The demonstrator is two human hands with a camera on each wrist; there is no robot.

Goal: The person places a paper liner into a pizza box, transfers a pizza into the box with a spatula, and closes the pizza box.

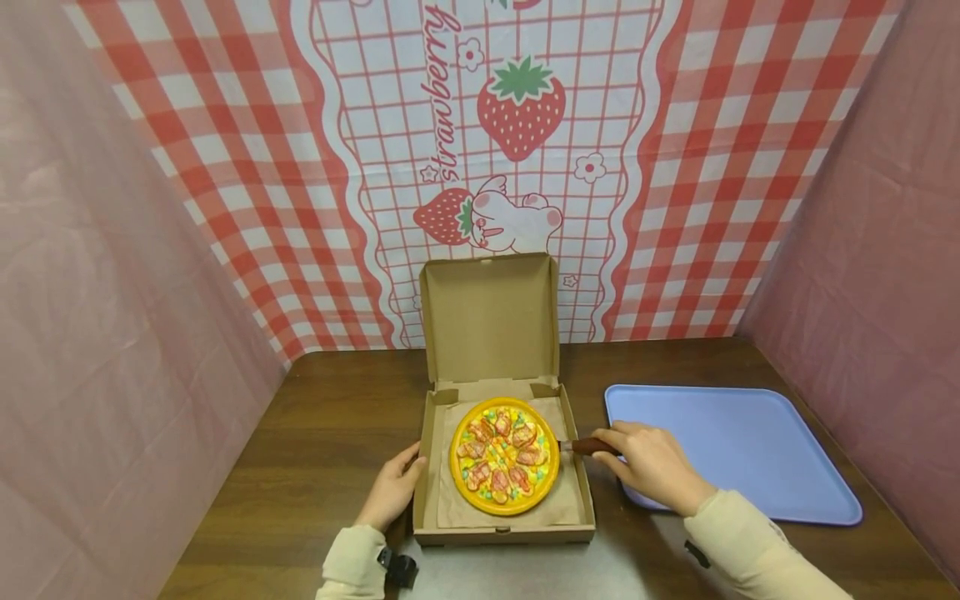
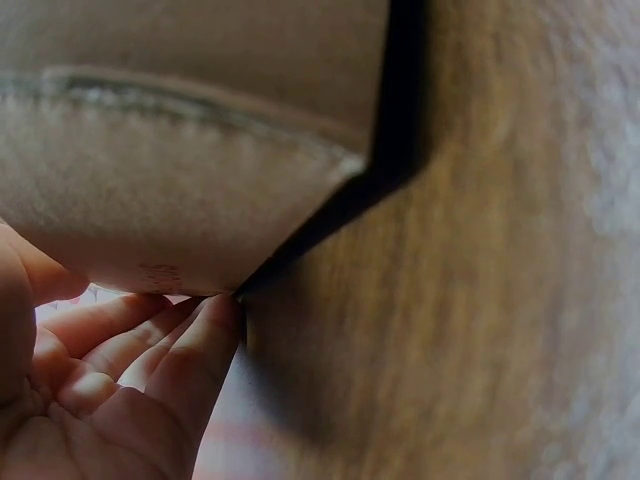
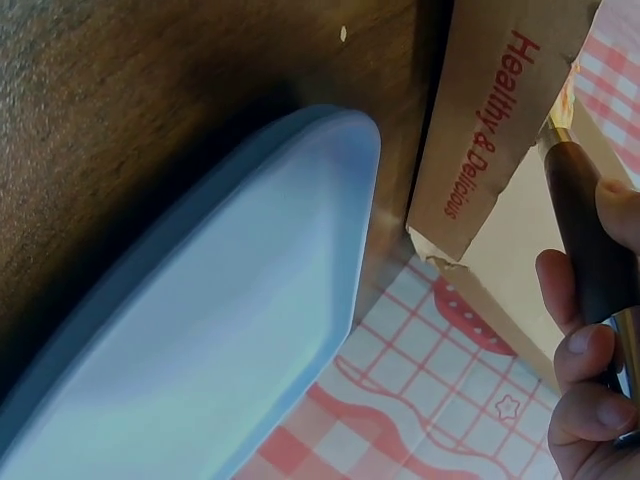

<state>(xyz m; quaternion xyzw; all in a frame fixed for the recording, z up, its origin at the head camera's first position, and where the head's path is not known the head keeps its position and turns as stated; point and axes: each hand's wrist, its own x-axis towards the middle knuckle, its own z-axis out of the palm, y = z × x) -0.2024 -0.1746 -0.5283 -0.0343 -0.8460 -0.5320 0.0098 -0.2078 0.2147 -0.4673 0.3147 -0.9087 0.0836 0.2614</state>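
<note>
A round toy-like pizza [image 1: 504,456] with a yellow crust lies over the brown paper in a cardboard box [image 1: 457,528] whose lid [image 1: 491,321] stands up at the back. My right hand [image 1: 654,462] grips the dark brown handle [image 3: 585,225] of a pizza server [image 1: 592,447] from the right. Its metal neck runs to the crust's edge, and its blade is hidden by the pizza. My left hand [image 1: 393,487] rests on the box's left side. In the left wrist view its fingers [image 2: 185,365] reach against the outer wall [image 2: 150,200], fairly straight.
A blue tray [image 1: 735,450] lies flat on the wooden table [image 1: 337,417], right of the box and partly under my right arm in the head view. Behind the table hangs a red-and-white checked cloth [image 1: 255,142] with strawberries. Pink curtains [image 1: 877,233] stand at both sides.
</note>
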